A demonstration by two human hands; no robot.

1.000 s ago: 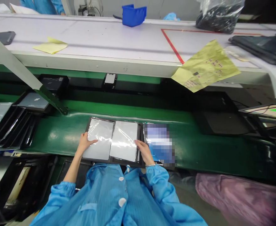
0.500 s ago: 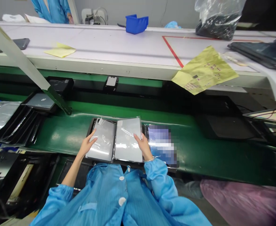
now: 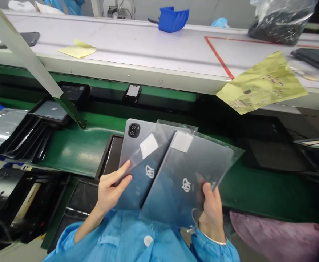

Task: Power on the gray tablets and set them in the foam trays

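Note:
Two grey tablets in clear plastic bags are lifted up toward me, backs facing the camera. My left hand (image 3: 110, 191) grips the left tablet (image 3: 141, 160), whose camera lens shows at its top corner. My right hand (image 3: 210, 211) grips the lower edge of the right tablet (image 3: 184, 178), which overlaps the left one. Both carry a white logo and a white sticker. Under them, the black tray (image 3: 109, 160) lies on the green belt (image 3: 77, 149).
Black trays and bagged items (image 3: 15, 134) are stacked at the left. A white table (image 3: 137, 47) behind holds yellow sheets (image 3: 260, 85), a blue bin (image 3: 173, 18) and a bag of dark parts (image 3: 281, 22). A slanted metal bar (image 3: 31, 62) crosses at the left. Pink plastic (image 3: 279, 236) lies lower right.
Both tablets were lying in the black tray under my hands; I have lifted them out and raised them toward me, tilted upright. The camera has shifted slightly left.

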